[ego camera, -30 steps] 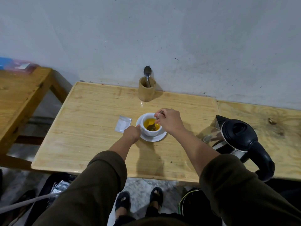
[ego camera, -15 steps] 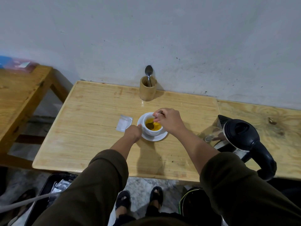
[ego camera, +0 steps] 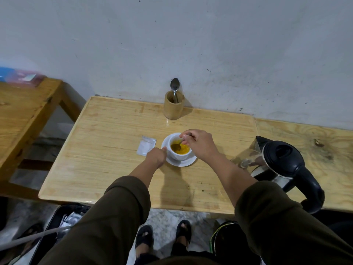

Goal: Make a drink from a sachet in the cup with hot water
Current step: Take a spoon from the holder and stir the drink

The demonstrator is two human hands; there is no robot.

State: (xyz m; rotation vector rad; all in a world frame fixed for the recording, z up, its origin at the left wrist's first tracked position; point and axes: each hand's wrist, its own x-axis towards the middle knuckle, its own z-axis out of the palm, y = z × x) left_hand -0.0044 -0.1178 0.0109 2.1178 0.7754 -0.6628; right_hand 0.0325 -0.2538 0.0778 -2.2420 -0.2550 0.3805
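White sachet (ego camera: 146,145) lies flat left of centre on the wooden surface (ego camera: 107,150). Beside it the left hand (ego camera: 156,156), closed, steadies the saucer (ego camera: 181,163). At centre the right hand (ego camera: 198,143) pinches a spoon (ego camera: 179,144) in the cup (ego camera: 180,149), stirring the yellow drink; next, lifting the spoon clear without drips.

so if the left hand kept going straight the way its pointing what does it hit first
The left hand points up and right toward the cup. Its thumb already seems to be at the saucer rim, so it would likely meet the cup's near wall first, though depth is hard to judge.
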